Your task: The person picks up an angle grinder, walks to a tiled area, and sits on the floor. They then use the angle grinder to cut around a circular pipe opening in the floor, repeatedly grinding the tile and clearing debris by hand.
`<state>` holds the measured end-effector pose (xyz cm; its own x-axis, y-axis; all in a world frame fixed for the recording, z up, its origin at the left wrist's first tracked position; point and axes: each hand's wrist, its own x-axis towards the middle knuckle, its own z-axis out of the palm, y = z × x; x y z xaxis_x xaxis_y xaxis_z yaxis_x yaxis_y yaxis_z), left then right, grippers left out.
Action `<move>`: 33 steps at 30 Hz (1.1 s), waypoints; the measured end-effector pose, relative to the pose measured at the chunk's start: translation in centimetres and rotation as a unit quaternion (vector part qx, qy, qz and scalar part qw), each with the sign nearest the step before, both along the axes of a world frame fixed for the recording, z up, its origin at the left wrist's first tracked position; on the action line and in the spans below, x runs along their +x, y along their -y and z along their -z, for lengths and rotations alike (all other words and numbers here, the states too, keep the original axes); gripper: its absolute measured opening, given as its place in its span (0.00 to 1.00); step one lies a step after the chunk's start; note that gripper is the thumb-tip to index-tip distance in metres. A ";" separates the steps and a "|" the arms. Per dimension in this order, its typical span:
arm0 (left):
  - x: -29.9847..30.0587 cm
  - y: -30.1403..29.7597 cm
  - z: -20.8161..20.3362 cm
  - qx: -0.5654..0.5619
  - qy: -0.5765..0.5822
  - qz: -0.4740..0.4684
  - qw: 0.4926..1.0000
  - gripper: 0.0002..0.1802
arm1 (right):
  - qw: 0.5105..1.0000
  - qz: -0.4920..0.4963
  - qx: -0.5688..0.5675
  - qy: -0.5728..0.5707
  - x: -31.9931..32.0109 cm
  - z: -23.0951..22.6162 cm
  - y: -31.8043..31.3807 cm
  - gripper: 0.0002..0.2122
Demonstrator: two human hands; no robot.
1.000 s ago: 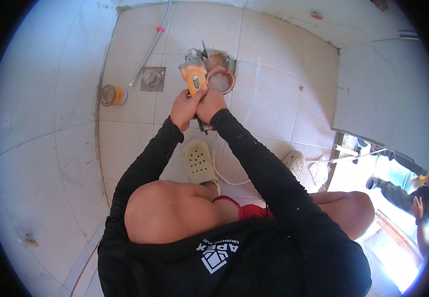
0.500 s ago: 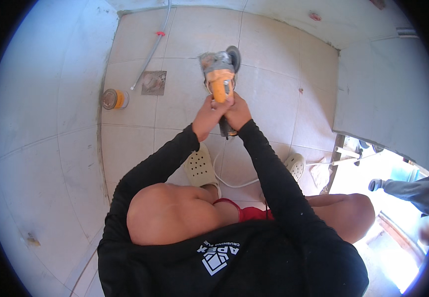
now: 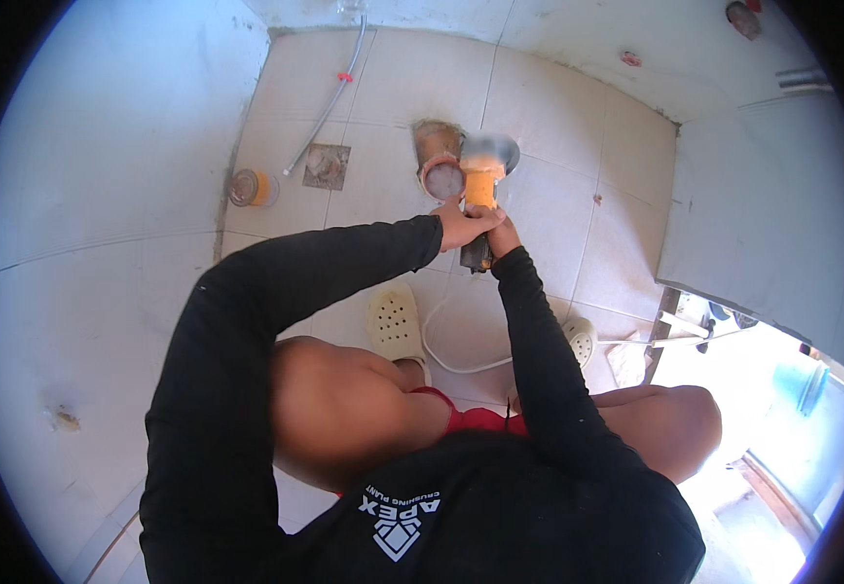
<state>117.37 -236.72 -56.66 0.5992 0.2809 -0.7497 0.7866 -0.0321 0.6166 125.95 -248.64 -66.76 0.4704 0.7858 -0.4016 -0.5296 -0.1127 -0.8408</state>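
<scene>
An orange and dark grey angle grinder (image 3: 480,187) is held out over the tiled floor, its head and disc blurred. My right hand (image 3: 504,237) is closed round the rear of its body. My left hand (image 3: 468,226) grips the body from the left side, with its fingers partly hidden. Just left of the grinder, a reddish-brown pipe end (image 3: 444,180) with a round rim stands at a rough opening (image 3: 439,139) in the tiles. Whether the disc touches the pipe, I cannot tell.
A can (image 3: 254,188) lies by the left wall, near a square drain patch (image 3: 327,166). A grey hose (image 3: 330,109) with a red clip runs down from the far wall. A white cord (image 3: 446,362) curves between my cream clogs (image 3: 395,323). At right is a bright doorway (image 3: 733,389).
The grinder has shifted right, uncovering the pipe end and the opening. My left elbow has swung outward. The view has shifted slightly, and the person's leg at the doorway is gone.
</scene>
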 end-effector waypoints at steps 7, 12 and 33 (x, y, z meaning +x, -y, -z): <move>1.0 1.0 6.1 0.069 0.052 -0.098 0.991 0.42 | 0.959 0.061 -0.048 0.271 -2.1 5.2 -2.5 0.17; 0.3 0.8 4.9 -0.121 0.109 -0.217 0.962 0.29 | 0.980 0.104 -0.075 0.152 -2.7 1.8 -3.7 0.22; 3.1 -0.4 2.4 0.256 0.000 -0.046 0.966 0.37 | 0.905 -0.016 -0.322 0.279 -1.9 -5.8 -2.0 0.28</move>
<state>120.43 -236.29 -59.10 0.5543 0.6666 -0.4984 0.8007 -0.2635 0.5380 124.01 -246.61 -60.97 0.7216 0.4912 -0.4878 -0.0304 -0.6815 -0.7312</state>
